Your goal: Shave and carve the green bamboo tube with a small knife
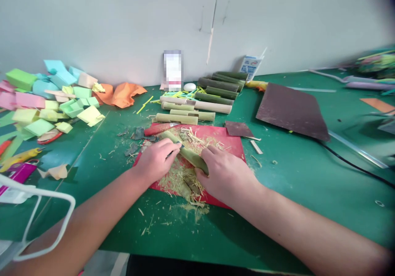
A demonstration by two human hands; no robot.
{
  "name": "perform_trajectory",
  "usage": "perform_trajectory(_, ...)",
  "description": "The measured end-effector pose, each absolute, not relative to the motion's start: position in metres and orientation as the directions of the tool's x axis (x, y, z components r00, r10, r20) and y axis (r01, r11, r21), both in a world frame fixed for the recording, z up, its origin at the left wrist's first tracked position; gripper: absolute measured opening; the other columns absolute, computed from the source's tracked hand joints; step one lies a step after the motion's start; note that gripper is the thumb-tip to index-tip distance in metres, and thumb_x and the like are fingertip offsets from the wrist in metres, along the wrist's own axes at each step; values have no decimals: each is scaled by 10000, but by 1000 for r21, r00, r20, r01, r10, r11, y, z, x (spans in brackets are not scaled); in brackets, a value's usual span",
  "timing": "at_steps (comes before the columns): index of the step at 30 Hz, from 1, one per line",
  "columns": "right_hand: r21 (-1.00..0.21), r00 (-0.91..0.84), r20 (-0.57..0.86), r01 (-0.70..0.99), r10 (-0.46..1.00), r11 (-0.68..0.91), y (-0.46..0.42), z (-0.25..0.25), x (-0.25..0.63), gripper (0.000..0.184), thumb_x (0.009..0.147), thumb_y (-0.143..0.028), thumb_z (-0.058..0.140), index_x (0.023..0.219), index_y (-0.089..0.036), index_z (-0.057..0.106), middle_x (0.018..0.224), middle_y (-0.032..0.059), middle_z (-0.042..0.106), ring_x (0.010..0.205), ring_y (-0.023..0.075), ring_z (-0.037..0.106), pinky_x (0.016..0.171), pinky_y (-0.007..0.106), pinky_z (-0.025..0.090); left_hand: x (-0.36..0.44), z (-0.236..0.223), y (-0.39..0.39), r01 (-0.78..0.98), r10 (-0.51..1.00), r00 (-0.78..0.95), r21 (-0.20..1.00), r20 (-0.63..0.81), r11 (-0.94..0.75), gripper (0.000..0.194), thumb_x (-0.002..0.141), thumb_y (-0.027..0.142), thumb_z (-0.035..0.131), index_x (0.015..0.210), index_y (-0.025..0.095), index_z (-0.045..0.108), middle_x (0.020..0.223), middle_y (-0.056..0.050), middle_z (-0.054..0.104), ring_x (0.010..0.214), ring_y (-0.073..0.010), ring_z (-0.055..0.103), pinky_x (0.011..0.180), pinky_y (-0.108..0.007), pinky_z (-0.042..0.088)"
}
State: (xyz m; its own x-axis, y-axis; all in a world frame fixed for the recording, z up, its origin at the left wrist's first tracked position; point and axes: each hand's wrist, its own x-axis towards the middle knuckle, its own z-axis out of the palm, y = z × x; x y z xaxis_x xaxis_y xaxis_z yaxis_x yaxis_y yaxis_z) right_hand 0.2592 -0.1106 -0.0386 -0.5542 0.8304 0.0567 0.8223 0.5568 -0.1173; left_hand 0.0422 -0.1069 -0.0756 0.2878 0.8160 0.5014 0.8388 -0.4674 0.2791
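Note:
A green bamboo piece (189, 154) lies slanted across a red cutting mat (230, 142) amid pale shavings (177, 179). My right hand (224, 173) is closed around the near end of that piece. My left hand (157, 160) is closed on a small blade that touches the bamboo's upper side; only its tip shows near my fingers. A red-handled knife (160, 128) rests at the mat's far left edge, untouched.
Several cut bamboo tubes (210, 97) are stacked behind the mat by the wall. Folded coloured paper (58, 99) piles up at the left. Sandpaper sheets (291, 111) and a black cable (354, 164) lie at the right. A white wire frame (37, 210) sits near left.

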Motion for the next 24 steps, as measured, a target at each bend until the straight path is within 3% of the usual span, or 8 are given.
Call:
perform_trajectory(10, -57, -555, 81, 827, 828, 560, -112, -38, 259, 144, 786, -311, 524, 825, -178, 563, 820, 41, 601, 710, 197, 609, 501, 297, 307, 37, -74, -104, 873, 805, 193, 277, 560, -402, 187, 888, 242, 511, 873, 156, 677, 843, -65, 682, 778, -163, 638, 740, -292, 515)
perform_trajectory(14, -61, -568, 61, 818, 820, 572, -112, -36, 259, 131, 784, -292, 531, 834, -174, 563, 821, 45, 603, 732, 198, 612, 533, 295, 341, 40, -75, -106, 842, 813, 276, 279, 513, -461, 191, 896, 231, 494, 952, 166, 665, 885, -62, 681, 807, -155, 641, 756, -281, 518)
perform_trajectory(17, -59, -560, 48, 825, 827, 562, -113, -35, 259, 146, 789, -307, 530, 844, -176, 563, 848, 50, 607, 748, 206, 615, 536, 296, 352, 40, -75, -105, 869, 803, 209, 270, 558, -414, 183, 891, 233, 501, 908, 162, 669, 892, -68, 687, 839, -169, 644, 776, -298, 520)
perform_trajectory(21, -53, -570, 45, 819, 821, 571, -113, -35, 260, 140, 787, -291, 526, 851, -173, 564, 854, 55, 609, 772, 209, 616, 563, 297, 372, 35, -75, -103, 826, 817, 279, 309, 504, -472, 182, 889, 232, 506, 949, 175, 668, 916, -61, 691, 838, -160, 650, 785, -293, 525)
perform_trajectory(24, -53, -570, 58, 818, 820, 573, -113, -35, 260, 141, 783, -290, 529, 854, -173, 564, 852, 54, 607, 776, 209, 614, 569, 295, 376, 33, -76, -104, 857, 798, 206, 289, 566, -426, 179, 885, 243, 513, 910, 168, 674, 894, -66, 696, 835, -174, 650, 779, -308, 524)
